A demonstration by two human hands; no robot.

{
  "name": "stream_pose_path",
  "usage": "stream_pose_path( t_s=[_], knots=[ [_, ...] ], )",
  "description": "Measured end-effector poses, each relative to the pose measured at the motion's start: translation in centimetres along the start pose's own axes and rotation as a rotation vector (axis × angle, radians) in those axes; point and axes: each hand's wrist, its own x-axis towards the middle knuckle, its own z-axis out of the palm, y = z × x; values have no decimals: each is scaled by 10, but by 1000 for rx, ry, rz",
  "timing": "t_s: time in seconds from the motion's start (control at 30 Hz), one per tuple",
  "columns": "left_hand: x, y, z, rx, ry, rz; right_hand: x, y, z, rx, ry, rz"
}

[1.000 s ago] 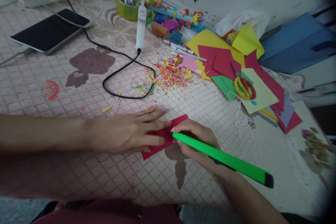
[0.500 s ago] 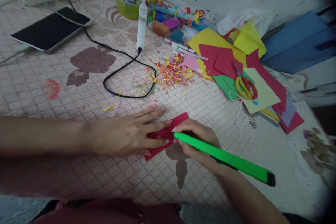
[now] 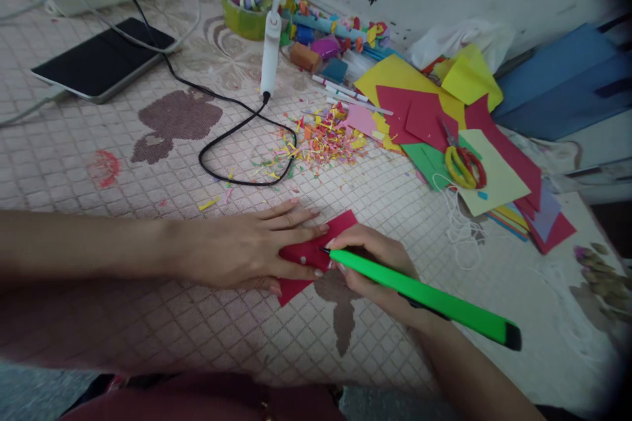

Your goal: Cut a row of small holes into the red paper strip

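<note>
My left hand [image 3: 247, 250] lies flat, fingers stretched out, pressing down a small red paper piece [image 3: 309, 253] on the patterned cloth. My right hand [image 3: 375, 270] is closed around a long bright green cutter [image 3: 424, 296]. Its tip rests on the red paper just beside my left fingertips. Most of the red paper is hidden under my left hand.
Coloured paper scraps [image 3: 326, 138] lie beyond my hands, with a black cable [image 3: 232, 131] looping to a white glue gun [image 3: 270, 52]. Coloured paper sheets [image 3: 429, 112] with yellow-and-red scissors [image 3: 464, 168] lie right. A tablet [image 3: 106, 56] lies at back left, white string [image 3: 457, 227] at right.
Both hands stay in place on the red paper; only the view shifts slightly.
</note>
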Motion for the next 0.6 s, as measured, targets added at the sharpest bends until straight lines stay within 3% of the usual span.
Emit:
stream_pose_path(
  t_s=[0.4,0.6],
  knots=[
    [0,6,3,20,28,-29,-2,1,0,9,17,14],
    [0,6,4,6,98,-16,-2,1,1,5,10,16]
  ],
)
